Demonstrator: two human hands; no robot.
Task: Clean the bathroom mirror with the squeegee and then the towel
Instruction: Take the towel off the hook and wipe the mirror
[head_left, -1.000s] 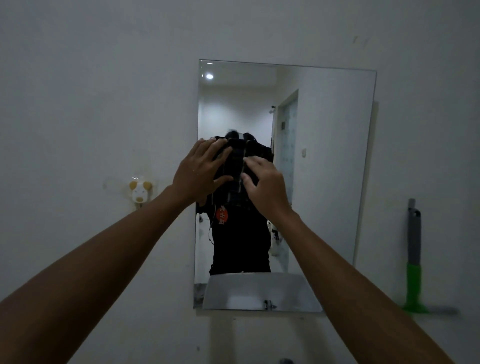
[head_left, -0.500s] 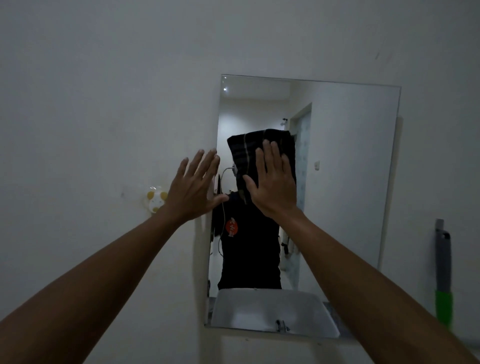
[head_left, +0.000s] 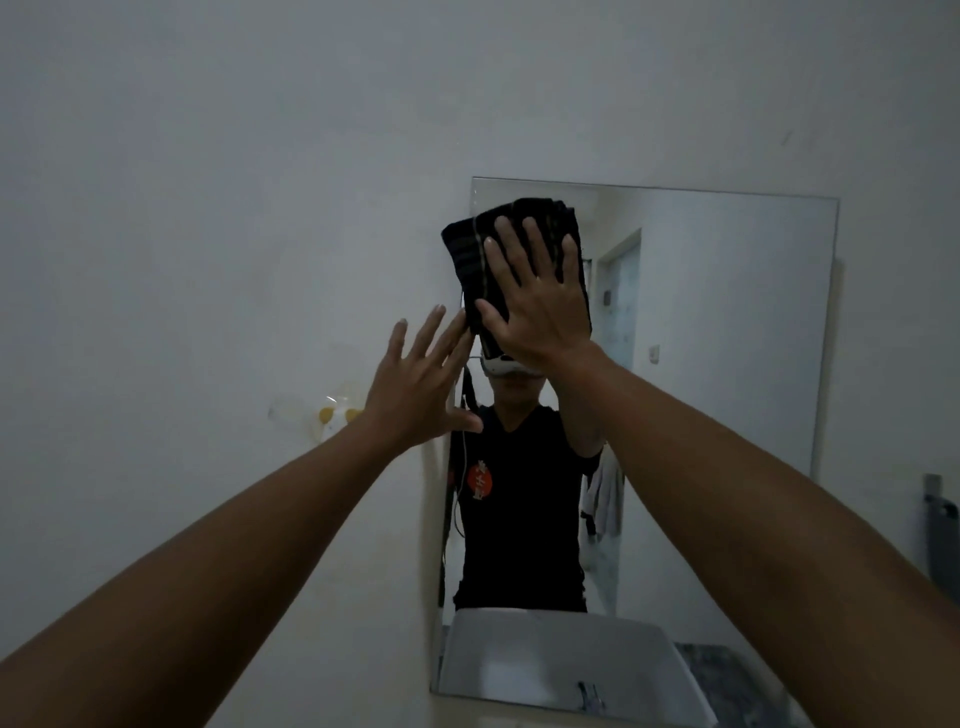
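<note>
1. We see a mirror (head_left: 727, 364) hanging on a pale wall (head_left: 208, 208).
2. Our right hand (head_left: 535, 301) is flat, with straight fingers spread wide. It presses a dark folded towel (head_left: 467, 249) against the top left part of the mirror.
3. The towel's left edge sticks out a little past the mirror's left side, over the wall.
4. Our left hand (head_left: 421, 384) is also flat, with spread fingers, and holds nothing. It is up by the mirror's left edge, lower than the right hand. Its fingertips are just beside the bottom of the towel. We cannot tell if they touch it.
5. The squeegee (head_left: 940, 530) is at the far right edge, well apart from both hands. We only see its gray handle.
6. A small white and yellow thing (head_left: 332, 415) sticks on the wall left of the mirror, partly behind our left arm.
7. In the mirror we see a white sink (head_left: 545, 660) at the bottom.
</note>
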